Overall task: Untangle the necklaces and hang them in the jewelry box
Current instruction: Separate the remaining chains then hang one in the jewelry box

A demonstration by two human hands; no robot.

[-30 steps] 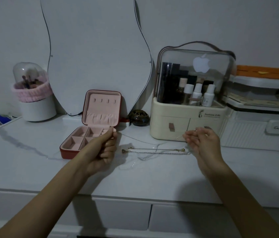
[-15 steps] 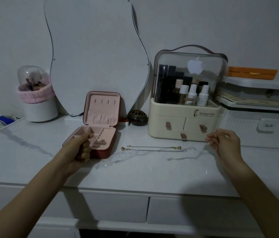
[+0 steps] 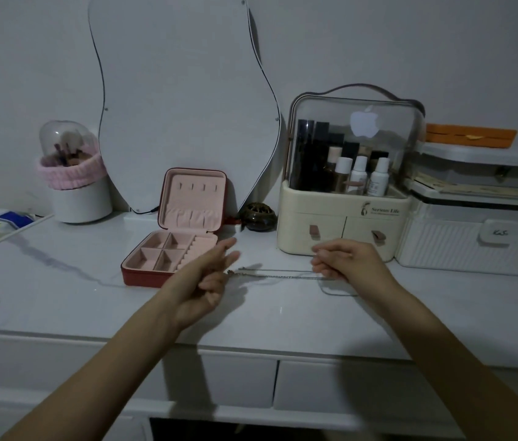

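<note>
A: Pinching the thin silver necklace chain [image 3: 283,272] at its right end, the right hand [image 3: 347,261] has its fingers curled closed on it; the chain lies stretched across the white marble-patterned tabletop [image 3: 60,297], between the hands.

B: And the left hand [image 3: 210,275]?

A: Loosely open, fingers extended, just at the chain's left end; whether it touches, I cannot tell.

B: So take that end gently, lift with the chain taut but not strained, and check no loop trails.

A: Then carry it to the hooks in the lid of the open red jewelry box with pink lining [image 3: 181,237], just beside the left hand.
</note>
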